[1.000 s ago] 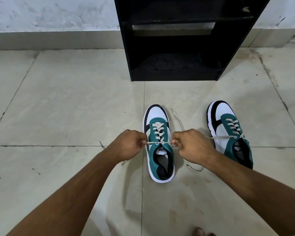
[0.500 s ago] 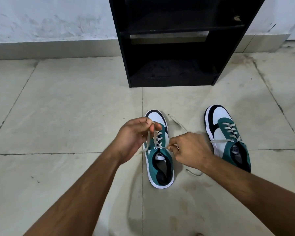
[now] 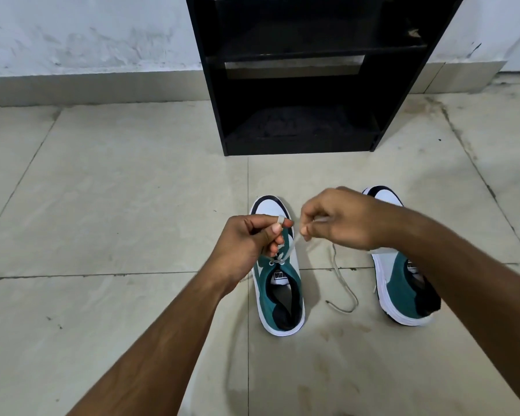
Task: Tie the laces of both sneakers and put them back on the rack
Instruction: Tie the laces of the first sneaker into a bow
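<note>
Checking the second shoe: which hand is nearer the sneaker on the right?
Right. The right hand hovers just above the right sneaker, overlapping its toe; the left hand is over the other sneaker, farther left.

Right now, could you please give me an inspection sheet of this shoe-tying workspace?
Surface: tiled floor, stained, grout lines visible.
Job's things: left sneaker being laced; right sneaker beside it, partly hidden by the arm; black rack, visible shelves bare.
Clutter: nothing seen.
Grippers: left hand pinches a lace loop; right hand pinches the other lace end.
Cables: none; a loose lace trails on the floor between the sneakers.
Surroundings: scuffed white wall with skirting.
</note>
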